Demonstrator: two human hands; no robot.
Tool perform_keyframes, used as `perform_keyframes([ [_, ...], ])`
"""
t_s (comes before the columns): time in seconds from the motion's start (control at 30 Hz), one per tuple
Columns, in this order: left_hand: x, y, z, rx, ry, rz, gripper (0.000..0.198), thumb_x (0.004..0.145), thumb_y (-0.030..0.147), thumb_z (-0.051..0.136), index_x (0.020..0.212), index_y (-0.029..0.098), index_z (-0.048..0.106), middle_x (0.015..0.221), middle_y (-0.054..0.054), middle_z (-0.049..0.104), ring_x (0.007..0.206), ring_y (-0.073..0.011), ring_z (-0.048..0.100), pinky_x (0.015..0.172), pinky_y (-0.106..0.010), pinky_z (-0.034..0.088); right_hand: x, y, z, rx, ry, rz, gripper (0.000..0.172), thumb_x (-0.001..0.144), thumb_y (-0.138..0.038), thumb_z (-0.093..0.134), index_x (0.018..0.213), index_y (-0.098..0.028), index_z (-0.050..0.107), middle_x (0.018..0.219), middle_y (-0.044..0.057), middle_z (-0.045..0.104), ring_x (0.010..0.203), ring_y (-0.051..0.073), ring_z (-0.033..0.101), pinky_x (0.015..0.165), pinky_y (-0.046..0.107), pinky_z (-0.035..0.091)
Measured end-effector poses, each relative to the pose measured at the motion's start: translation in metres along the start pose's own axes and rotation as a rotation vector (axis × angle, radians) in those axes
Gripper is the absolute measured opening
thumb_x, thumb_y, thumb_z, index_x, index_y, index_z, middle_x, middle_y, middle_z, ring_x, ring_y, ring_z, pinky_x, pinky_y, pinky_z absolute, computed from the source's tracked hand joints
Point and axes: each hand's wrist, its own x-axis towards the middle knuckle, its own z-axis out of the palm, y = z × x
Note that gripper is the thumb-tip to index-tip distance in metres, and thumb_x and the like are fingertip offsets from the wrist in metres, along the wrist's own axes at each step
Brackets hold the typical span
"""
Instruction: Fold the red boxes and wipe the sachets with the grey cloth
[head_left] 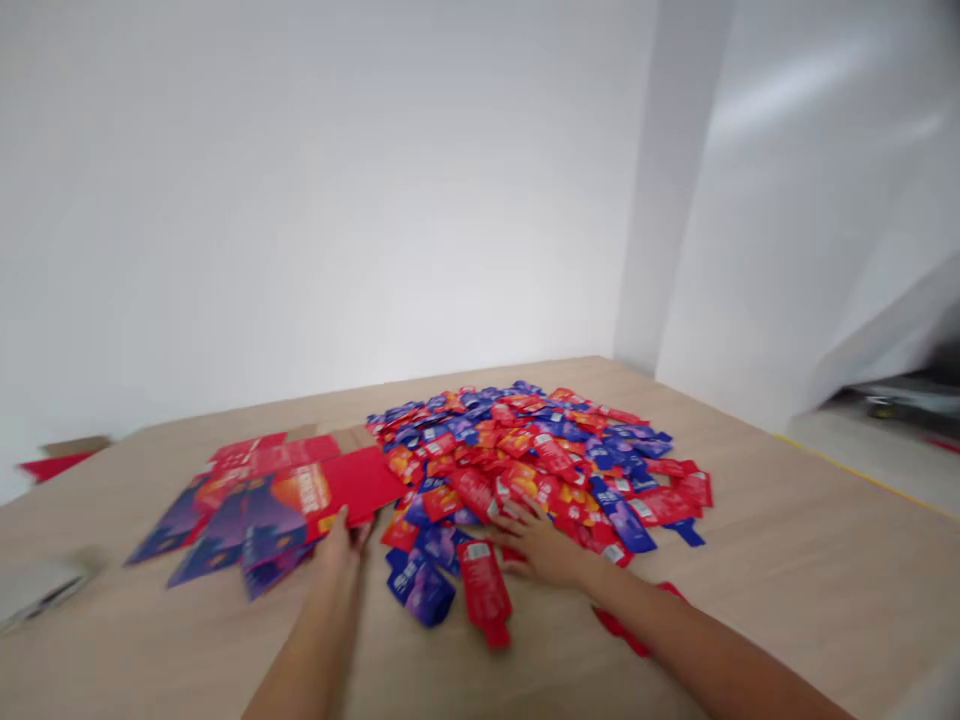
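A big heap of small red, blue and orange sachets (pixel 540 460) lies on the wooden table (pixel 787 570). My right hand (pixel 541 545) rests flat on the heap's near edge, fingers spread over the sachets. A stack of flattened red and purple cartons (pixel 262 500) lies to the left of the heap. My left hand (pixel 343 545) touches the near edge of that stack; its fingers are blurred. One red sachet (pixel 484 590) lies loose between my hands.
A white object (pixel 37 590) sits at the table's left edge. A piece of brown cardboard and a red sheet (pixel 60 458) lie at the far left. White walls stand behind, and floor shows at the right.
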Motion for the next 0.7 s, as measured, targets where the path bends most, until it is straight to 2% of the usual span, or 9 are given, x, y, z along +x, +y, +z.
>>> perform_keyframes([
  [0.1,0.003,0.002,-0.033,0.053,0.098,-0.079,0.022,0.089,0.028,0.051,0.103,0.012,0.057,0.093,-0.008,0.063,0.073,-0.0153,0.062,0.06,-0.03,0.053,0.021,0.021,0.003,-0.028,0.014,0.03,0.043,0.092,-0.047,0.04,0.131,-0.032,0.047,0.143,-0.001,0.039,0.135,0.026,0.021,0.109,0.05,0.005],
  [0.17,0.003,0.002,-0.04,0.079,0.072,-0.115,0.017,0.089,0.024,0.048,0.09,0.011,0.059,0.073,-0.008,0.065,0.055,-0.0134,0.06,0.047,-0.024,0.049,0.028,0.024,0.004,-0.033,0.028,0.036,0.038,0.092,-0.04,0.041,0.127,-0.03,0.052,0.141,-0.001,0.042,0.134,0.025,0.023,0.11,0.049,0.005],
  [0.23,0.0,0.002,-0.045,0.09,0.036,-0.115,0.02,0.09,0.022,0.045,0.081,0.011,0.059,0.062,-0.007,0.063,0.046,-0.0119,0.057,0.041,-0.02,0.047,0.027,0.014,0.006,-0.031,0.05,0.061,0.037,0.093,-0.032,0.038,0.127,-0.028,0.053,0.14,0.003,0.043,0.134,0.027,0.024,0.108,0.052,0.006],
  [0.33,-0.012,0.002,-0.049,0.081,-0.016,-0.075,0.021,0.089,0.021,0.047,0.074,0.011,0.059,0.056,-0.006,0.062,0.04,-0.0086,0.054,0.039,-0.016,0.045,0.015,-0.033,0.014,0.005,0.113,0.116,0.042,0.093,-0.027,0.033,0.133,-0.025,0.047,0.144,0.007,0.036,0.135,0.028,0.02,0.107,0.054,0.009],
  [0.4,-0.022,-0.003,-0.046,0.068,-0.063,-0.058,0.02,0.086,0.018,0.051,0.069,0.011,0.059,0.053,-0.005,0.061,0.039,-0.008,0.053,0.039,-0.015,0.044,0.006,-0.074,0.021,0.103,0.076,-0.001,0.048,0.091,-0.035,0.04,0.138,-0.03,0.037,0.148,0.003,0.028,0.136,0.03,0.015,0.107,0.055,0.01],
  [0.47,-0.031,-0.01,-0.041,0.052,-0.107,-0.047,0.02,0.084,0.016,0.053,0.066,0.011,0.059,0.051,-0.005,0.06,0.04,-0.0088,0.054,0.042,-0.016,0.046,0.002,-0.108,0.028,0.19,-0.014,-0.167,0.055,0.085,-0.044,0.05,0.138,-0.035,0.035,0.151,-0.002,0.02,0.137,0.031,0.009,0.107,0.057,0.01],
  [0.53,-0.039,-0.018,-0.035,0.031,-0.131,-0.026,0.016,0.083,0.013,0.054,0.068,0.011,0.059,0.054,-0.005,0.062,0.046,-0.0103,0.058,0.047,-0.018,0.05,0.007,-0.121,0.033,0.226,-0.039,-0.193,0.057,0.084,-0.046,0.051,0.137,-0.034,0.037,0.151,-0.004,0.018,0.138,0.032,0.004,0.107,0.058,0.009],
  [0.6,-0.046,-0.023,-0.035,0.008,-0.132,0.004,0.01,0.081,0.009,0.054,0.074,0.012,0.06,0.06,-0.005,0.065,0.051,-0.0112,0.062,0.054,-0.02,0.053,0.019,-0.111,0.034,0.211,-0.033,-0.137,0.053,0.086,-0.043,0.046,0.137,-0.032,0.038,0.15,-0.003,0.021,0.138,0.031,0.004,0.107,0.058,0.007],
  [0.7,-0.056,-0.019,-0.044,-0.028,-0.121,0.055,0.015,0.08,0.002,0.051,0.082,0.014,0.059,0.069,-0.003,0.068,0.06,-0.0121,0.065,0.063,-0.023,0.056,0.038,-0.067,0.031,0.127,-0.002,-0.029,0.045,0.091,-0.039,0.037,0.135,-0.031,0.041,0.149,-0.001,0.024,0.138,0.027,0.011,0.108,0.057,0.004],
])
